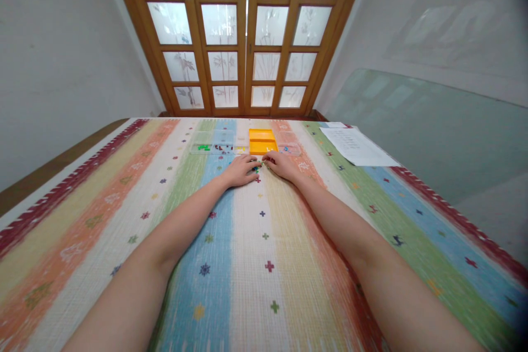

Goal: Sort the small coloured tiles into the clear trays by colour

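Tiny pieces lie between left hand and right hand, towards the tabletop's far edge, long axis unclear; both hands curl partly closed, any hold too small to tell.

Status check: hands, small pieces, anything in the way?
Left hand, right hand: close together at small pieces, grips unclear. Yellow box just beyond. Paper off right, clear of both hands.

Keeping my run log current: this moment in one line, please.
left hand: by small pieces | right hand: by small pieces | beyond hands: orange tray, green pieces
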Demonstrator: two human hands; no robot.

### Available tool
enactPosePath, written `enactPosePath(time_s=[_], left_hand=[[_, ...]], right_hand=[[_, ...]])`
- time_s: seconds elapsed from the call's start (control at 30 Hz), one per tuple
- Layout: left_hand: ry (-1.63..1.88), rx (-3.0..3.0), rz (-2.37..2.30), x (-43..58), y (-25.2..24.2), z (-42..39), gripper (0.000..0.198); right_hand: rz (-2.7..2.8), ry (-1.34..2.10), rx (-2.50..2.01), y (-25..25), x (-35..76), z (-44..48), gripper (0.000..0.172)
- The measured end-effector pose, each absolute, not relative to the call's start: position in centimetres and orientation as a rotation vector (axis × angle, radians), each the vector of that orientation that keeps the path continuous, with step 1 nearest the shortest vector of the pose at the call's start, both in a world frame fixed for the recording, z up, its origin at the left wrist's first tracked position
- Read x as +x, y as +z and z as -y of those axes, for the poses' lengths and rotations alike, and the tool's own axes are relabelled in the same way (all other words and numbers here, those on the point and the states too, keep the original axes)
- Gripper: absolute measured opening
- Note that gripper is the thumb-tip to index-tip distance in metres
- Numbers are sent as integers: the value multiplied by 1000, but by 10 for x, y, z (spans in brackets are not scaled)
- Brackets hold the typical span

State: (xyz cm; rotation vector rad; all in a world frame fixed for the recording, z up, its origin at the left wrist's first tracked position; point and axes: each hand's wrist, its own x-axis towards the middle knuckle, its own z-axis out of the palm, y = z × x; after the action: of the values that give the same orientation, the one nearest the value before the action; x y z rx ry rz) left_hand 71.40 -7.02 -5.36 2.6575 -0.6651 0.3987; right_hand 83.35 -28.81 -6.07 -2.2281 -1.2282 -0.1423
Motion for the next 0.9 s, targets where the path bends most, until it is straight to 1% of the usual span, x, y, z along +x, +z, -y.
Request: enactPosePath(time_s=[0.17,0.4,0.77,0.9], left_hand=[[457,2651,638,715,-54,66,38],[497,2631,646,717,-52,64,25],[514,2566,623,719,-52,63,23],[522,2593,582,718,-50,63,22]], right_hand=[[1197,-136,-2212,-63,835,287,25],[1120,-124,-2199,-62,833,286,23],[1124,-169,-2177,-66,836,287,25],[1167,-183,-2217,-63,833,287,24]])
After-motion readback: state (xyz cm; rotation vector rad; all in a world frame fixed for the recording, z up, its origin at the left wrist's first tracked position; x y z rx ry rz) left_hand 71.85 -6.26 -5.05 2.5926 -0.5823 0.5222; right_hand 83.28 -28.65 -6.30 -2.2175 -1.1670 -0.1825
